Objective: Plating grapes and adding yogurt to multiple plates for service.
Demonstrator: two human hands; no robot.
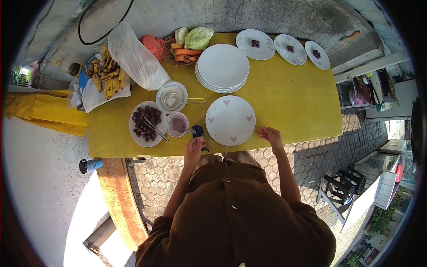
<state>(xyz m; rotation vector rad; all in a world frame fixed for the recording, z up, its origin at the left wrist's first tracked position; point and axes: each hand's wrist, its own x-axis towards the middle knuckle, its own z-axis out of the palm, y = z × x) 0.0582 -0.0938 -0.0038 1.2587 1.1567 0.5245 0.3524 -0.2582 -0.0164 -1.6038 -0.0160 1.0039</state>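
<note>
A white plate with pink hearts (pixel 230 120) lies between my hands near the table's front edge. My left hand (pixel 194 148) is at the edge, its fingers bent beside a dark blue cloth (pixel 197 130); whether they pinch anything is too small to tell. Just right of the plate, my right hand (pixel 271 134) hovers with loosely curled fingers and nothing visible in them. Left of the cloth stands a cup of pinkish paste (pixel 174 123) with a spoon in it. Metal tongs (pixel 156 129) rest across grapes (pixel 143 117) on a white plate (pixel 136 139).
Behind the hearts plate stands a stack of white plates (pixel 223 66). A strainer (pixel 171 99) sits on a bowl of white powder (pixel 161 106). Three decorated plates (pixel 247 36) with grapes line the back right. A vegetable basket (pixel 170 58), plastic bag (pixel 136 60) and bananas (pixel 111 81) occupy the back left.
</note>
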